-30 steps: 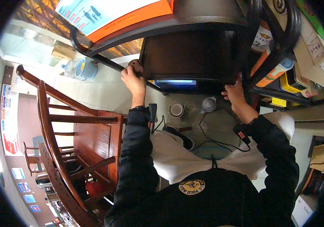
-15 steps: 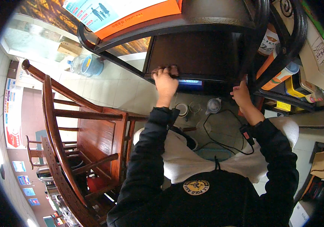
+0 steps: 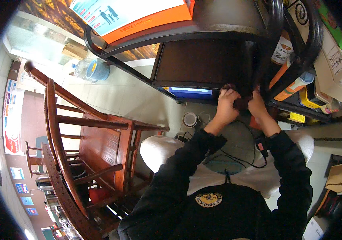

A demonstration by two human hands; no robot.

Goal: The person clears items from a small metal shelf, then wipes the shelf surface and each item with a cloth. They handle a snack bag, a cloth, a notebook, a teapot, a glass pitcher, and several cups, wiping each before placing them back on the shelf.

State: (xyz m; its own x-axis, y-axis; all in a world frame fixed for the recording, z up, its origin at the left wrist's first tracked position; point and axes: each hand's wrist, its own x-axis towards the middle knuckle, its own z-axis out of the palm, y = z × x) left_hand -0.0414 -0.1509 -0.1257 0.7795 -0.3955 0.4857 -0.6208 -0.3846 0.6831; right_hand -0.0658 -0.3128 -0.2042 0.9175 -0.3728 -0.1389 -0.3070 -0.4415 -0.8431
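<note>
My left hand is at the front edge of the lower dark shelf board, its fingers curled round a bunched dark brown cloth-like thing. Part of that bundle shows above the fingertips and part hangs in the gap between my hands. Just to the right, my right hand is closed, fingers up by the shelf's right front corner. Whether it grips the bundle or the frame there is hidden. The black rack curves over both hands.
A glossy wooden armchair stands at left. On the floor lie a black cable and a round white-rimmed container. A blue box sits under the shelf. Papers on an orange folder rest on top. An orange bottle stands at right.
My left hand has slid right along the shelf's front edge with the brown bundle, from the left end to beside my right hand. The right hand has moved only slightly.
</note>
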